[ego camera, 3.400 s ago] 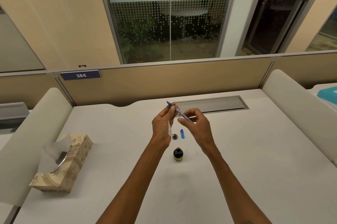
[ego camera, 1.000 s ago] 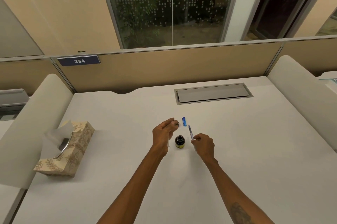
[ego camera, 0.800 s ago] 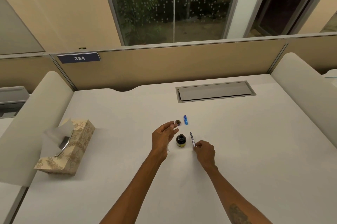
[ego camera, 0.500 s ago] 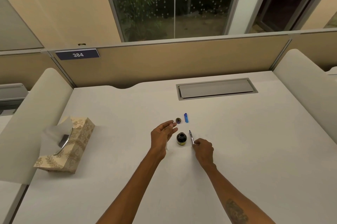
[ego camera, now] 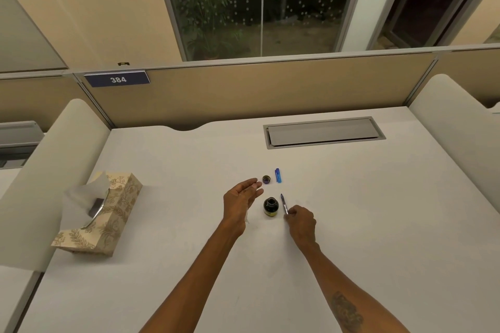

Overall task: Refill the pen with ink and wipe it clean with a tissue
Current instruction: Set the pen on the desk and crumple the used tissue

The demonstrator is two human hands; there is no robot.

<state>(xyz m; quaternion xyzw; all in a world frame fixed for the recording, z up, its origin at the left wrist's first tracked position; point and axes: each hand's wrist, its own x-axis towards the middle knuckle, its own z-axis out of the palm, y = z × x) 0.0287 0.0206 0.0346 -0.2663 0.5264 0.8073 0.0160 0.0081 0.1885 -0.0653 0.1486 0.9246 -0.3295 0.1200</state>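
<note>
White "384" marks the navy plate (ego camera: 117, 79). Beside the uncapped ink bottle (ego camera: 270, 206), right hand (ego camera: 301, 221) pinches the pen (ego camera: 284, 204); left hand (ego camera: 241, 195) spread, tissue scrap (ego camera: 246, 215) beneath.

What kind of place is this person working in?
Most likely an open-plan office workstation: a white desk with a numbered plate reading 384 on the partition, a cable hatch in the desktop, and curved side dividers.
</note>
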